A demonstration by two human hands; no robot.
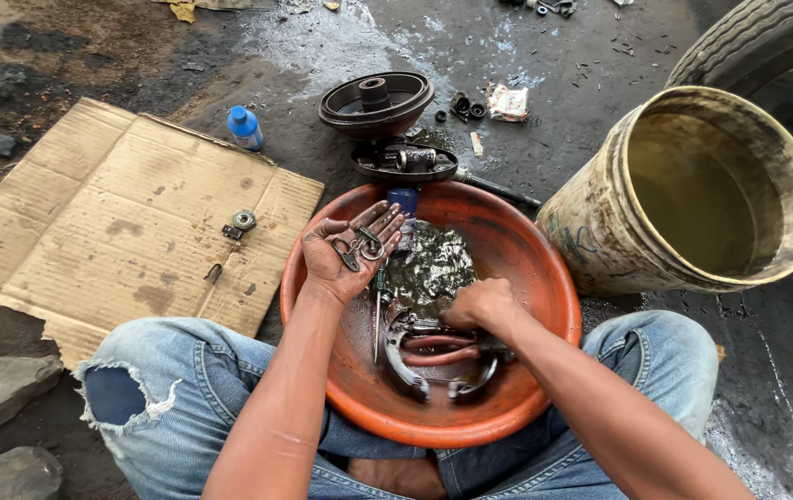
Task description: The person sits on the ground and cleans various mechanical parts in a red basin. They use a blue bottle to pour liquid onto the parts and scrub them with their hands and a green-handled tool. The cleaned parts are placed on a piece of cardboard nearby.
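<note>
While the left hand (352,250) lies palm up over the rim of the round orange plastic basin (545,278), its fingers spread and nearly flat, a few small dark metal springs and clips (359,246) rest loose on the greasy palm. The right hand (478,304) reaches down into the basin, fingers curled over the curved grey metal brake shoes (415,356) lying in the dark oily liquid; whether it grips them firmly I cannot tell.

Nothing clamps the springs, so in my judgement a tilt of the open palm could let them slide into the murky liquid, where small parts would be hard to find. Oily skin could also make the shoes slip from the right hand.

Just beyond the basin sit a black round brake drum (376,100) and a dark backing plate (404,161). A large dirty cream bucket of cloudy liquid (600,231) stands touching the basin's right side, crowding that arm. To the left, a flattened brown cardboard sheet (119,222) carries a small silver bearing (244,219), with a blue-capped bottle (245,127) near its far edge.
</note>
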